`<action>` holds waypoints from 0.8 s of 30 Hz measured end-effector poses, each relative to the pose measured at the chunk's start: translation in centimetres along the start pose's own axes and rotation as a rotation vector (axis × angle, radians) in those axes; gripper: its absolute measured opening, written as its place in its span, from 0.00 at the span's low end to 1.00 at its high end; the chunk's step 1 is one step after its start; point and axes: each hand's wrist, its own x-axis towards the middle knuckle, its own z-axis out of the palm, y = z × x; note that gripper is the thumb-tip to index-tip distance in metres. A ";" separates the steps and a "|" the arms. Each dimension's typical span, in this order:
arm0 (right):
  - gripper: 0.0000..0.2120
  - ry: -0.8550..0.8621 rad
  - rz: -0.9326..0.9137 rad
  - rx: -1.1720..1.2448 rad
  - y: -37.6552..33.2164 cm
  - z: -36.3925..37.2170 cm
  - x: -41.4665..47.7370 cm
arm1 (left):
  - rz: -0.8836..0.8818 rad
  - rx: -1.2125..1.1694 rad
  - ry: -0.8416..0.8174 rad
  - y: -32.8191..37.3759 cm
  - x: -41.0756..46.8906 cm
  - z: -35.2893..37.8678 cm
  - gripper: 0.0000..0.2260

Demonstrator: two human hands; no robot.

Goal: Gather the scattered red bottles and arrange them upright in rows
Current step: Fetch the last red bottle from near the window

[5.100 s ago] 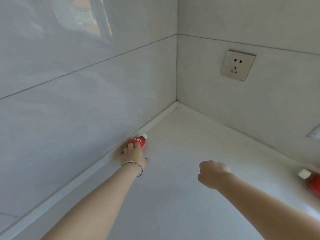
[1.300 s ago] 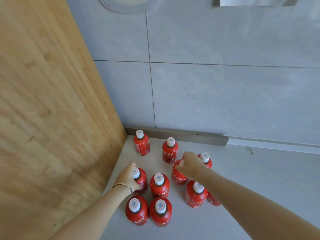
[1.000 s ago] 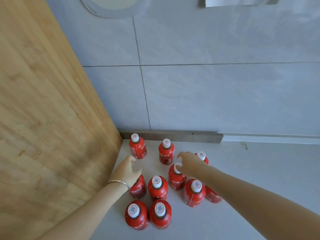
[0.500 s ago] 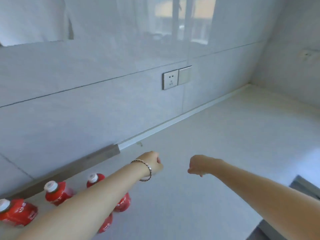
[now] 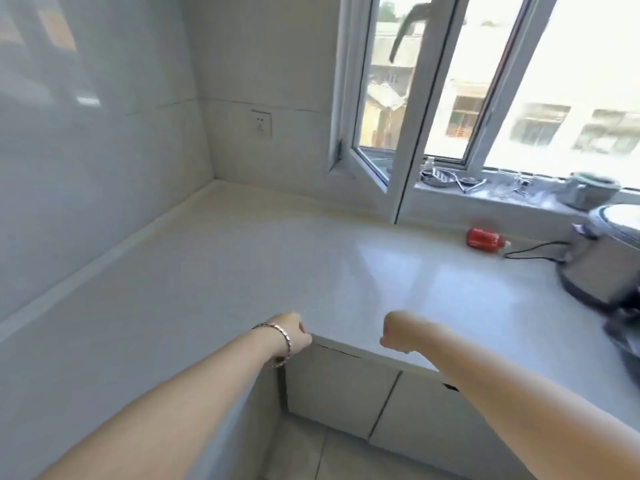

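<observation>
Red plastic bottle (image 5: 484, 238) lies toppled beneath the window (image 5: 408, 109) on the white counter (image 5: 277, 258), newly in view; both hands' curled fingers (image 5: 304, 336) hold nothing.

A single head-worn wide-angle view is provided. The scene is seen from above the inner corner of an L-shaped countertop (image 5: 242, 271), facing forward and down toward the far wall corner and the window (image 5: 450, 98) at the right. Both forearms are seen close, entering from the bottom edge. Straight lines are bowed near the frame edges.
</observation>
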 end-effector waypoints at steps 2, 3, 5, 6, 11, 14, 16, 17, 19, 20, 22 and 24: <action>0.17 0.014 0.058 0.055 5.1 -1.4 1.0 | 0.059 0.041 0.013 5.3 2.6 0.5 0.09; 0.17 0.017 0.090 0.073 7.4 -2.0 1.6 | 0.080 0.054 0.014 7.6 3.8 0.8 0.10; 0.16 0.031 0.136 0.118 11.4 -3.1 3.1 | 0.124 0.089 -0.001 11.7 6.3 1.2 0.10; 0.17 0.034 0.152 0.129 13.1 -3.8 3.7 | 0.147 0.110 -0.012 13.6 7.6 1.4 0.10; 0.14 0.077 0.278 0.185 20.2 -6.4 7.9 | 0.247 0.189 -0.046 21.4 14.4 2.0 0.10; 0.10 0.056 0.305 0.223 24.0 -7.6 11.3 | 0.286 0.155 -0.012 25.3 19.1 1.7 0.12; 0.12 0.058 0.344 0.232 26.2 -8.3 13.5 | 0.315 0.161 -0.033 27.7 21.9 1.5 0.12; 0.11 0.062 0.354 0.231 27.4 -8.6 14.8 | 0.327 0.176 -0.055 28.8 23.5 1.5 0.12; 0.11 0.071 0.377 0.247 29.6 -9.1 17.4 | 0.344 0.207 -0.084 30.8 26.3 1.4 0.12; 0.13 0.081 0.391 0.273 30.7 -9.2 18.7 | 0.347 0.221 -0.094 31.8 27.7 1.4 0.11; 0.15 0.076 0.401 0.299 32.8 -9.6 21.3 | 0.335 0.239 -0.119 33.5 30.2 1.6 0.09; 0.11 0.055 0.383 0.260 34.8 -10.2 23.8 | 0.319 0.256 -0.137 34.8 32.6 2.1 0.06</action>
